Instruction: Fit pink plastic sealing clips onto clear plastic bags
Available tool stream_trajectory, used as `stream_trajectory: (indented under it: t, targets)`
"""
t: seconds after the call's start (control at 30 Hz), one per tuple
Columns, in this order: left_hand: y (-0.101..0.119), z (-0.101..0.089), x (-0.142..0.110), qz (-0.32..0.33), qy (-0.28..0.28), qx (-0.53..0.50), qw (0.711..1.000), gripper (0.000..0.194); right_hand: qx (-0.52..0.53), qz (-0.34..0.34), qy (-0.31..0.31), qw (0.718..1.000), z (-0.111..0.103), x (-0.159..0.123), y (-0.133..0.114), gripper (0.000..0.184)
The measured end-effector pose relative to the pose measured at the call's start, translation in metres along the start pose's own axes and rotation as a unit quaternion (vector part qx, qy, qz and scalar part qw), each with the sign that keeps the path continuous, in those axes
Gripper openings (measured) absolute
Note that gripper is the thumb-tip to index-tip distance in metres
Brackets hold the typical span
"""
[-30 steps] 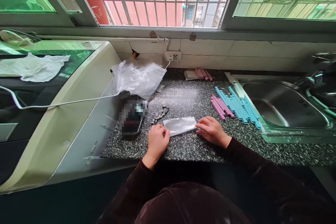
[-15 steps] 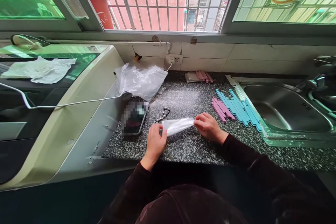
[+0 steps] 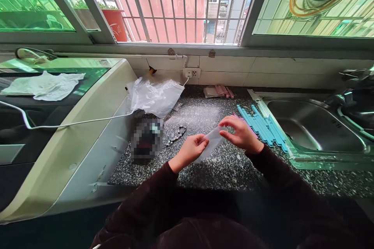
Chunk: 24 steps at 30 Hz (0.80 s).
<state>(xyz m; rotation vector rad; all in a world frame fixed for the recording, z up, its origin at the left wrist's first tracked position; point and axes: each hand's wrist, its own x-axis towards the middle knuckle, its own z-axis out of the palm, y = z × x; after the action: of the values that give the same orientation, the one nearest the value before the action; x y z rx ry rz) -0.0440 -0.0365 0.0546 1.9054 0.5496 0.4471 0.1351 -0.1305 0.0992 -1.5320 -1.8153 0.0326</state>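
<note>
A small clear plastic bag (image 3: pixel 212 142) is held slanting above the speckled counter. My left hand (image 3: pixel 190 150) is closed on its lower left side, thumb on top. At the bag's upper right end is my right hand (image 3: pixel 242 134), with thumb and forefinger curled around the edge and a small gap between their tips. Just behind the right hand lie turquoise strips (image 3: pixel 260 125), and pink-purple strips (image 3: pixel 248 126) are partly hidden by that hand. A black-and-white beaded string (image 3: pixel 177 135) lies left of the bag.
A phone (image 3: pixel 147 139), partly pixelated, lies at the left near a white machine (image 3: pixel 96 113). Large plastic bags (image 3: pixel 157 94) are heaped behind it. Pink strips and small packets (image 3: pixel 217 91) lie by the wall socket (image 3: pixel 192 73). A steel sink (image 3: pixel 306 124) is at right.
The bag has been lifted and turned from lying nearly level to a steep slant. My left hand moved right to grip its side; my right hand shifted slightly right and its fingers spread a little.
</note>
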Motion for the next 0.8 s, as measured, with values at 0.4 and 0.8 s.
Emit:
stream_trajectory:
  t: [0.4, 0.8]
  targets:
    - [-0.009, -0.001, 0.023, -0.047, -0.078, -0.114, 0.989, 0.035, 0.212, 0.213, -0.01, 0.954, 0.028, -0.008, 0.021, 0.024]
    - [-0.022, 0.0, 0.028, -0.066, -0.117, -0.264, 0.955, 0.046, 0.238, 0.151, 0.009, 0.959, 0.034, -0.01, 0.024, 0.018]
